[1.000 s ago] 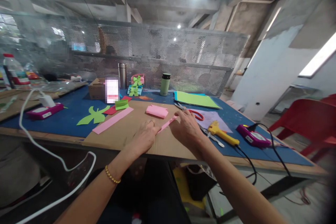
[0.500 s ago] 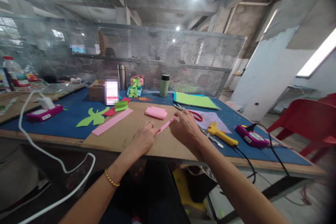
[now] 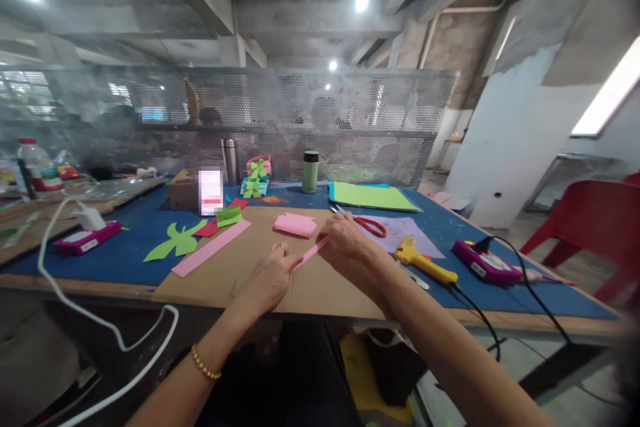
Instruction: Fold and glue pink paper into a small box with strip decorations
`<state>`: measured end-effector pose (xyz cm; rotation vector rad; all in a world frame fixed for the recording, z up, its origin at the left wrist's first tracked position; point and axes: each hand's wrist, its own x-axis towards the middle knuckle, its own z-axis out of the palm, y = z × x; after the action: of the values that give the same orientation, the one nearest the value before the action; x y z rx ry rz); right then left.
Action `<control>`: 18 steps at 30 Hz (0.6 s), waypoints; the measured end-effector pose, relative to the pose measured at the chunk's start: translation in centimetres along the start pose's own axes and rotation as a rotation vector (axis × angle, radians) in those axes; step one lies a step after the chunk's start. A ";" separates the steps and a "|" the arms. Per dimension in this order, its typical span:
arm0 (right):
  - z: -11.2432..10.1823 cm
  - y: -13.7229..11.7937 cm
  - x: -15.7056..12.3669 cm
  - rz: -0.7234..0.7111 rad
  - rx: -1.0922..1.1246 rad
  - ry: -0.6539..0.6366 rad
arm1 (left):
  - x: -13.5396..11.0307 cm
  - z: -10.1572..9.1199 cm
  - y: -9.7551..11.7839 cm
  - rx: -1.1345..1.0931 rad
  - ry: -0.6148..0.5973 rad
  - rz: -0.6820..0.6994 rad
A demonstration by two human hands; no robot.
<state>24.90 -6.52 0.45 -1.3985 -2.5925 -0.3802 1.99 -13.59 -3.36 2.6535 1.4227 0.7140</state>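
A narrow pink paper strip (image 3: 310, 255) stretches between my two hands, low over the brown cardboard (image 3: 210, 287). My left hand (image 3: 270, 275) pinches its near left end, fingers closed. At the far right end, my right hand (image 3: 345, 235) has its fingers closed on the strip; the fingertips are partly hidden. Just beyond the hands lies a folded pink paper piece (image 3: 295, 225). A longer flat pink strip (image 3: 213, 248) rests at the cardboard's left side. Red-handled scissors (image 3: 371, 227) lie past my right hand, partly covered by it.
Right of my forearm are a yellow glue gun (image 3: 425, 263) and a purple power strip (image 3: 485, 261). Green paper leaves (image 3: 175, 241) lie left. At the back stand a green bottle (image 3: 311, 173), a steel flask (image 3: 230, 161) and a cardboard box (image 3: 183, 189). Green sheets (image 3: 373, 197) lie back right.
The view has tilted up slightly, so the table sits lower in it. Both hands keep hold of the pink strip, and my right hand has shifted slightly closer to the left one.
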 end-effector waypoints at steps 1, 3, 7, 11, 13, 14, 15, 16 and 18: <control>0.1 0.1 -0.1 0.009 0.007 0.004 | 0.0 0.2 0.0 0.000 0.006 0.000; 0.2 0.5 -0.3 0.039 0.026 0.014 | -0.1 0.5 -0.2 -0.007 0.028 0.003; -0.2 1.2 -0.8 0.082 0.084 0.045 | -0.1 0.3 -0.8 -0.023 0.149 0.010; -1.5 0.6 -1.5 0.047 0.144 0.087 | 1.5 -1.8 -0.1 -0.004 0.235 -0.033; -2.2 0.0 -1.7 0.006 0.195 0.135 | 3.1 -3.0 1.0 0.047 0.177 -0.046; -2.4 -0.3 -1.8 -0.014 0.222 0.163 | 3.9 -3.4 1.7 0.054 0.129 -0.043; -2.5 -0.6 -1.8 -0.028 0.250 0.190 | 4.7 -3.6 2.3 0.044 0.083 -0.043; -2.6 -0.7 -1.8 -0.033 0.273 0.209 | 5.4 -3.7 2.8 0.030 0.035 -0.055; -2.4 -0.7 -1.7 -0.032 0.312 0.226 | 6.6 -3.4 3.4 -0.011 -0.009 -0.114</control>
<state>25.28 -8.99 2.14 -1.1392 -2.3685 -0.1213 6.32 -10.89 2.99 2.5395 1.5484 0.6953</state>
